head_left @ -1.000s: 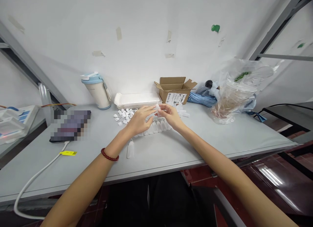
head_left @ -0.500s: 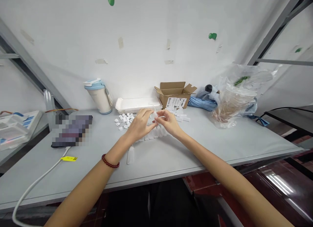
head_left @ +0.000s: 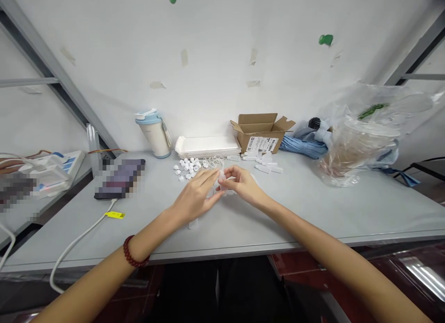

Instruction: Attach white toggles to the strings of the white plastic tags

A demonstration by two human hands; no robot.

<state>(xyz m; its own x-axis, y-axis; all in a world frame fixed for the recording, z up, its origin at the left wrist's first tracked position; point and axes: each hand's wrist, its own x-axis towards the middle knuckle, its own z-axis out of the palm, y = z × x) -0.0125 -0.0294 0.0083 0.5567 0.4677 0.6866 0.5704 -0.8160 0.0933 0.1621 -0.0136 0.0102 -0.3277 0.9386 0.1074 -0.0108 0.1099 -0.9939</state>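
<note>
– Where is the small translucent bottle [head_left: 221, 175] to be found?
– It is held upright, nozzle uppermost, above the table [head_left: 313, 207], between the two hands.
– How is it gripped?
– By the right hand [head_left: 242, 184] it is pinched, with thumb and fingers closed around its side. By the left hand [head_left: 196, 195] it is met at the fingertips, the thumb spread lower down; whether it is clasped there too cannot be told.
– What is seen close by?
– Another bottle [head_left: 193, 224] is partly covered by the left hand. White caps [head_left: 187, 167] are scattered beyond it, and loose vials [head_left: 267, 165] are strewn farther right.
– And behind those?
– White trays [head_left: 208, 146] are stacked beside a cardboard box [head_left: 260, 136], its top flaps raised. A tumbler [head_left: 154, 135] is stood to their left.
</note>
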